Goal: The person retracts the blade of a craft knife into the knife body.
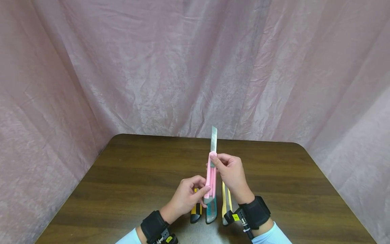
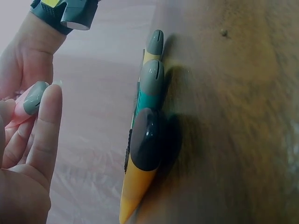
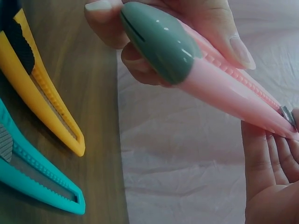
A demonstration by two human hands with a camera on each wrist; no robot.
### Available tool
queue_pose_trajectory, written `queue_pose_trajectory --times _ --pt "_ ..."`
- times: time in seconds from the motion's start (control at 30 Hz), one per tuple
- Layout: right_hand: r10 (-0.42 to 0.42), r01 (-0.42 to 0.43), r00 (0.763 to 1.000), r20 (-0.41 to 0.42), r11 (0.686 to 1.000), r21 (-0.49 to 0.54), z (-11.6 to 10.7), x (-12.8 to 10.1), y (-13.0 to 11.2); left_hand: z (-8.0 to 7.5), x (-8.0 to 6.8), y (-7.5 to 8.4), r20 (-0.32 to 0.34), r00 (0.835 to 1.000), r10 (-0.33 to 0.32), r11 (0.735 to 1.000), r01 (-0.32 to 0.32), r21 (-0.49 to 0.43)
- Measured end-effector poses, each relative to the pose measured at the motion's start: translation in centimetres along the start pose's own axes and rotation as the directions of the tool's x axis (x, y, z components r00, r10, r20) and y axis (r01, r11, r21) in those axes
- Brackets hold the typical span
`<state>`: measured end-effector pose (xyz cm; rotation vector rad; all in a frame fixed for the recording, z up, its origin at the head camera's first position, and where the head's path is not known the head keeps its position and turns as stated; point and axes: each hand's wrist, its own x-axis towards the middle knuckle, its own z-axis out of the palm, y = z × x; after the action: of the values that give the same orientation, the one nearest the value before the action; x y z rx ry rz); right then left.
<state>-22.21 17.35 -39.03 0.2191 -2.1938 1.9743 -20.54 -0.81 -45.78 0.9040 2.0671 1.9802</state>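
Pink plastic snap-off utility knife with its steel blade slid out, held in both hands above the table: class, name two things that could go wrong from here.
1. The bare steel blade sticks out just past the right hand, whose fingers pinch the tip of the pink plastic snap-off utility knife; a slip forward could cut them.
2. The left hand holds only the grey end cap; the knife could twist loose and drop onto the wooden table.

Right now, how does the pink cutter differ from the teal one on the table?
The pink cutter is held up off the table, left hand at its grey end, right hand near the tip; the teal cutter lies flat on the table. The pink cutter's blade sticks out; no blade shows on the teal cutter. Both have grey end caps.
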Motion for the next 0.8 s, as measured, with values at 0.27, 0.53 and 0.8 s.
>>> queue_pose_trajectory --times 0.27,0.53,0.8 --pt "-0.029 0.029 1.000 -0.004 1.000 0.011 0.14 -0.08 -0.15 -0.13 0.05 0.10 0.005 1.000 0.006 1.000 -0.006 -0.001" --pt "-0.016 0.016 1.000 -0.020 1.000 0.009 0.31 -0.09 -0.41 -0.16 0.14 0.28 -0.007 0.999 0.034 0.999 -0.034 -0.003" --pt "0.022 -0.023 1.000 -0.012 0.998 -0.054 0.37 -0.19 -0.55 -0.18 0.12 0.58 0.006 1.000 0.010 1.000 -0.010 0.000"
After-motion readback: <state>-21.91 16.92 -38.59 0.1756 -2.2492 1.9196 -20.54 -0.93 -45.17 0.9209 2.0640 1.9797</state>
